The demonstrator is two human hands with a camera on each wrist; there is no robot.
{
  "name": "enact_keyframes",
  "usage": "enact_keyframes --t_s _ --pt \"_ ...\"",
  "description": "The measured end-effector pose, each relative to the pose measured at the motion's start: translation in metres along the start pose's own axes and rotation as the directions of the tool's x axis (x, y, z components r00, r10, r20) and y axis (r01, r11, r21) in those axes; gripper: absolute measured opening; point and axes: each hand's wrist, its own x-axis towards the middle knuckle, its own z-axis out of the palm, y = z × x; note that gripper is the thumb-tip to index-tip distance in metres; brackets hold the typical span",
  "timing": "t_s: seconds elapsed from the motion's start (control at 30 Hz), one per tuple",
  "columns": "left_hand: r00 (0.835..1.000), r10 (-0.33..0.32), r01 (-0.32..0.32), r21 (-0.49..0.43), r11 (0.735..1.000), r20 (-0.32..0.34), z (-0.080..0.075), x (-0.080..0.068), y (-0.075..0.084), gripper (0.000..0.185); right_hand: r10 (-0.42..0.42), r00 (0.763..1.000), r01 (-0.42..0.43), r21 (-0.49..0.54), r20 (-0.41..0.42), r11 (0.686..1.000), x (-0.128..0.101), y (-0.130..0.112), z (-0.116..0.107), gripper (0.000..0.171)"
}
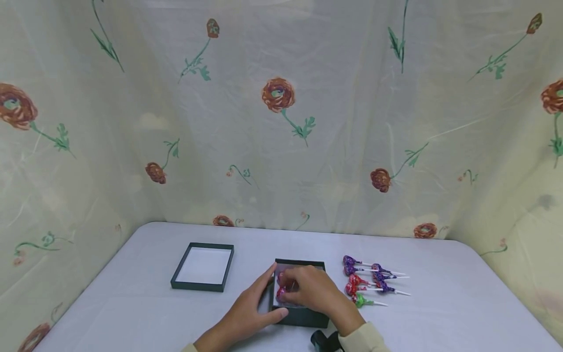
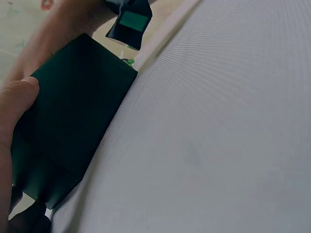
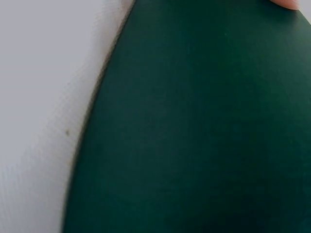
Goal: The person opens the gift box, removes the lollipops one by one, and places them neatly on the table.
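Observation:
A dark green box (image 1: pixel 303 317) lies open on the table's near middle, with red lollipops (image 1: pixel 280 294) in it. My left hand (image 1: pixel 252 305) rests against the box's left side, index finger straight along the wall and thumb on the near corner. In the left wrist view the thumb (image 2: pixel 19 97) presses the box's dark wall (image 2: pixel 73 121). My right hand (image 1: pixel 310 288) is over the box, fingers curled down onto a red lollipop (image 1: pixel 281 278). The right wrist view shows only the box wall (image 3: pixel 204 126) close up beside the cloth.
The box's lid (image 1: pixel 202 266), white inside, lies upturned to the left. Several purple, red and green lollipops (image 1: pixel 374 281) lie in a group right of the box. A flowered curtain (image 1: pixel 281 122) closes off the back and sides of the white-clothed table (image 1: pixel 440 303).

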Motion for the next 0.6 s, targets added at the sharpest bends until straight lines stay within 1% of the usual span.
enact_keyframes --t_s 0.23,0.6 --pt "1.0 0.001 0.0 -0.005 1.0 0.006 0.0002 0.0004 -0.0011 0.09 0.023 0.999 -0.024 0.02 0.028 1.0 0.0006 -0.0008 -0.0004 0.014" --pt "1.0 -0.007 0.007 -0.004 1.0 0.007 -0.0005 0.0009 0.0006 0.089 0.026 0.999 -0.026 -0.018 0.043 1.0 0.0005 -0.0013 -0.0003 0.015"
